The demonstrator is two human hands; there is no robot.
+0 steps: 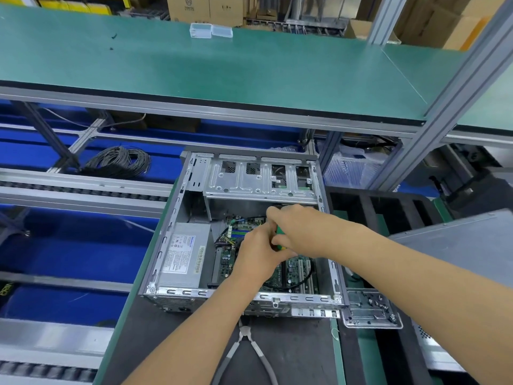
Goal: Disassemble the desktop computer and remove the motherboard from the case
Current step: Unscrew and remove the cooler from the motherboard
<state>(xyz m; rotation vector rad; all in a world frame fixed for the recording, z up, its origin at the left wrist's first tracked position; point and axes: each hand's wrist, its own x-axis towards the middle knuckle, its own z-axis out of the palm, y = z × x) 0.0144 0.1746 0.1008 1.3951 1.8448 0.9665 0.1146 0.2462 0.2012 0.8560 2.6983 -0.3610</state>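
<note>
One case [177, 245] lies open side up on the desk [294, 354], under the green shelf [222, 68]. One motherboard [291, 269] is still seated on the case floor, right of the power supply [184, 254] and below the drive cage [258, 179]. Both hands work over the board's centre.

Step in hand, my read: backing out a board screw, or a heatsink screw. Right hand [294, 226] has its grip wrapped round the green screwdriver [279, 232]. Left hand [256, 252] sits just beside it, fingers curled in at the shaft area. Whether that grip actually pinches the shaft or only steadies it, cannot tell; the tip and the screw are hidden.

To do it well:
- Keep the driver square to the board, with downward pressure, so the bit doesn't cam out and gouge traces.
- Left hand guides low on the shaft and catches the screw.
- Mind the wire bundle [226, 240] and the black cable [308, 276] looped over the slots; unplug these before lifting.

Count, big to small:
- 1 case
- 1 loose side panel [458, 245], right
- 1 power supply
- 1 drive cage
- 1 motherboard
- 1 cable coil [119, 161], back left
- 1 metal bracket [372, 309], just beside the case corner
- 1 pair of pliers [247, 348], in front of the case
- 2 clear boxes [211, 31] on the shelf
- 1 screwdriver
</note>
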